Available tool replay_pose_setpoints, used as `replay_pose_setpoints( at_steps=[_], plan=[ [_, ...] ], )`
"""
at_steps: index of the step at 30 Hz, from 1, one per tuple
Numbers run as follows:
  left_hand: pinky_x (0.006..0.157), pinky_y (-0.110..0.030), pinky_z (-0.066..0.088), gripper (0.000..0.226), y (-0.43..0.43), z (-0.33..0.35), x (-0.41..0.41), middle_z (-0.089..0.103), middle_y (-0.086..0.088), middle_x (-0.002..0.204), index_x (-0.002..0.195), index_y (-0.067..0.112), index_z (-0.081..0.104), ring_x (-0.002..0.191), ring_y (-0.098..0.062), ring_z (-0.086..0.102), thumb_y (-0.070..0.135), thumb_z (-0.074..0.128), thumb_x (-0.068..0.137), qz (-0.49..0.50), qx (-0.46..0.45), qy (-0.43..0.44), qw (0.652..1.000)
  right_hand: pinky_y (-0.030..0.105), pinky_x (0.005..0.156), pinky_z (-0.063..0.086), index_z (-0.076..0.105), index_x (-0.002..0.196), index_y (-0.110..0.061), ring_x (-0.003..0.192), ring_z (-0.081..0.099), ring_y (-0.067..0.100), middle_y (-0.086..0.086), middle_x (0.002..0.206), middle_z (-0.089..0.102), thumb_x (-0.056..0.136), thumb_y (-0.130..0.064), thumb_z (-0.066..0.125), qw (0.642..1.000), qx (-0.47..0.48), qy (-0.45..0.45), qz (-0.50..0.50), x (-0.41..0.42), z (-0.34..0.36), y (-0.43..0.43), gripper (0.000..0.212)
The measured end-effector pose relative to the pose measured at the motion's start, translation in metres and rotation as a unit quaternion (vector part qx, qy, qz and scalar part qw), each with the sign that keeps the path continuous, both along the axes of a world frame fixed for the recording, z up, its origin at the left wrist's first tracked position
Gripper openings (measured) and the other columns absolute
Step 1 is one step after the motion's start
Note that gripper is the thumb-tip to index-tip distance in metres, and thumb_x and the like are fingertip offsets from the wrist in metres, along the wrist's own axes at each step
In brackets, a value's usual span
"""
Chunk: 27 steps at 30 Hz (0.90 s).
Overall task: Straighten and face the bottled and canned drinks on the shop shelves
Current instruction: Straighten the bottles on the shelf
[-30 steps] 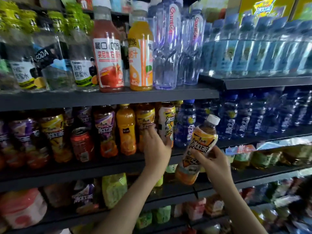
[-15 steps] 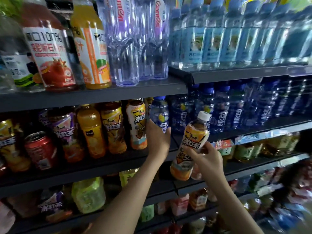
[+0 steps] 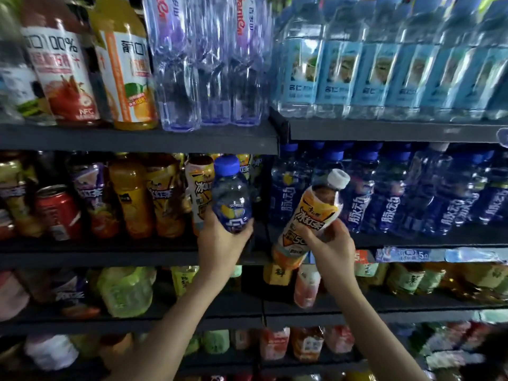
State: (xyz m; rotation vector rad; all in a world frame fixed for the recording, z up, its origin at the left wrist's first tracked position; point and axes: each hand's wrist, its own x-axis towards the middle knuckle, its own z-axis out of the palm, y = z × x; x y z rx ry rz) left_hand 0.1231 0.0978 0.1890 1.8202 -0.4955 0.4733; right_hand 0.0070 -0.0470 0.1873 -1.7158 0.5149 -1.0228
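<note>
Head view: since half a second back, the left hand point(image 3: 220, 248) has gone from touching the blue bottle point(image 3: 232, 199) to gripping it. Fingers wrap its base, and it is drawn forward at the right end of the middle shelf point(image 3: 96, 254). Likely misplaced among the teas and bound for the blue row. Right hand point(image 3: 331, 248) as before: fingers clasp the tea bottle point(image 3: 310, 215), tilted, off the shelf.

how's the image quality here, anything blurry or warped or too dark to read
Head view: sharpest at the centre, where the left hand grips a blue-capped bottle and the right hand a tilted iced-tea bottle; the corners smear, labels on the bottom-row bottles unreadable; the wide lens makes the top-shelf water bottles lean outward; light is strong up top, dim lower down.
</note>
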Motion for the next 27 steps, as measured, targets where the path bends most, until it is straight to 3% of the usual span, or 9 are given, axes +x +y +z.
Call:
replay_pose_setpoints(
  at_steps=[2, 4, 8, 12, 17, 21, 27],
  plan=[
    [0.065, -0.001, 0.034, 0.056, 0.021, 0.005, -0.006, 0.057, 0.008, 0.09, 0.113, 0.008, 0.056, 0.082, -0.007, 0.054, 0.024, 0.084, 0.068, 0.014, 0.006, -0.004, 1.0, 0.031, 0.074, 0.055, 0.062, 0.093, -0.029, 0.09, 0.064, 0.014, 0.0, 0.096, 0.066, 0.072, -0.04, 0.077, 1.0, -0.001, 0.0, 0.026, 0.015, -0.003, 0.001, 0.028],
    [0.067, 0.0, 0.034, 0.056, 0.041, 0.01, -0.004, 0.059, 0.009, 0.092, 0.114, 0.009, 0.058, 0.086, -0.007, 0.056, 0.025, 0.084, 0.067, 0.015, 0.014, 0.009, 1.0, 0.037, 0.079, 0.055, 0.062, 0.098, -0.026, 0.095, 0.062, 0.015, 0.0, 0.1, 0.065, 0.071, -0.044, 0.076, 0.999, -0.003, -0.003, 0.044, 0.033, -0.004, 0.005, 0.035],
    [0.075, -0.017, 0.043, 0.055, 0.069, 0.014, 0.001, 0.065, 0.009, 0.099, 0.115, 0.017, 0.058, 0.092, -0.007, 0.061, 0.029, 0.083, 0.067, 0.007, 0.008, 0.051, 0.999, 0.027, 0.078, 0.05, 0.062, 0.106, -0.019, 0.096, 0.058, 0.014, 0.002, 0.103, 0.06, 0.076, -0.034, 0.077, 0.998, -0.016, -0.007, 0.062, 0.071, 0.005, 0.016, 0.037],
    [0.075, -0.02, 0.047, 0.053, 0.084, 0.018, 0.004, 0.063, 0.012, 0.098, 0.115, 0.02, 0.058, 0.089, -0.005, 0.061, 0.026, 0.082, 0.069, -0.004, -0.005, 0.084, 0.996, 0.037, 0.081, 0.053, 0.058, 0.093, -0.029, 0.094, 0.059, 0.017, 0.002, 0.1, 0.06, 0.074, -0.044, 0.075, 0.997, -0.01, 0.022, 0.073, 0.102, 0.003, 0.016, 0.03],
    [0.07, -0.011, 0.045, 0.05, 0.093, 0.018, 0.009, 0.06, 0.022, 0.093, 0.108, 0.026, 0.055, 0.085, 0.008, 0.057, 0.024, 0.084, 0.067, -0.048, 0.026, 0.106, 0.993, 0.045, 0.079, 0.055, 0.058, 0.089, -0.022, 0.087, 0.063, 0.022, 0.008, 0.095, 0.064, 0.071, -0.048, 0.075, 0.996, 0.012, 0.055, 0.074, 0.121, 0.006, 0.008, 0.036],
    [0.072, -0.015, 0.049, 0.05, 0.096, 0.014, 0.013, 0.063, 0.02, 0.096, 0.105, 0.028, 0.055, 0.087, 0.005, 0.06, 0.029, 0.084, 0.065, -0.075, 0.052, 0.128, 0.988, 0.043, 0.076, 0.055, 0.058, 0.084, -0.022, 0.088, 0.063, 0.026, 0.013, 0.094, 0.062, 0.069, -0.047, 0.075, 0.997, 0.043, 0.041, 0.057, 0.113, 0.006, 0.005, 0.034],
    [0.07, -0.013, 0.049, 0.049, 0.094, 0.01, 0.016, 0.064, 0.02, 0.095, 0.105, 0.027, 0.056, 0.086, 0.008, 0.06, 0.029, 0.084, 0.066, -0.104, 0.058, 0.139, 0.983, 0.035, 0.085, 0.052, 0.054, 0.106, -0.023, 0.099, 0.056, 0.016, 0.002, 0.104, 0.053, 0.079, -0.027, 0.074, 0.995, -0.071, 0.009, 0.062, 0.078, -0.001, -0.004, 0.035]
  ],
)
